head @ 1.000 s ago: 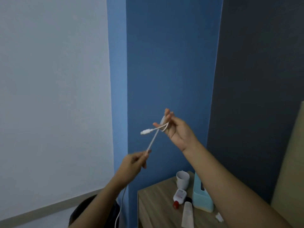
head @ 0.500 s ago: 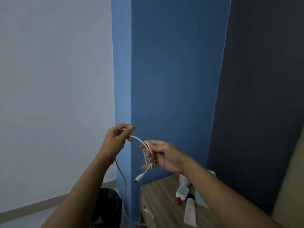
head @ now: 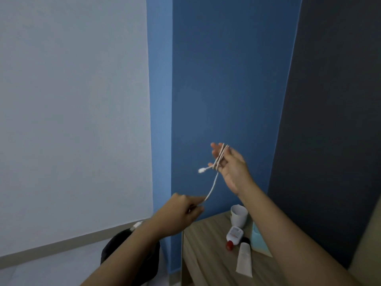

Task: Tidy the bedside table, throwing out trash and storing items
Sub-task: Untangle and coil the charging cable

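A white charging cable (head: 214, 182) is looped several times around the fingers of my right hand (head: 231, 168), raised in front of the blue wall. Its plug end (head: 201, 170) sticks out to the left of the coil. My left hand (head: 179, 213) is lower and to the left, pinching the free length of the cable taut. Below lies the wooden bedside table (head: 204, 256) with a white cup (head: 239, 215), a small white bottle with a red cap (head: 234, 236), a white tube (head: 244, 261) and a light blue tissue box (head: 259, 242), partly hidden by my right forearm.
A black trash bin (head: 152, 256) stands on the floor left of the table, partly behind my left forearm. A white wall with a grey skirting board is on the left, a dark grey wall on the right.
My right hand has risen and turned palm-left with more loops on its fingers. My left hand has dropped from beside the coil to below it, pulling the cable tight.
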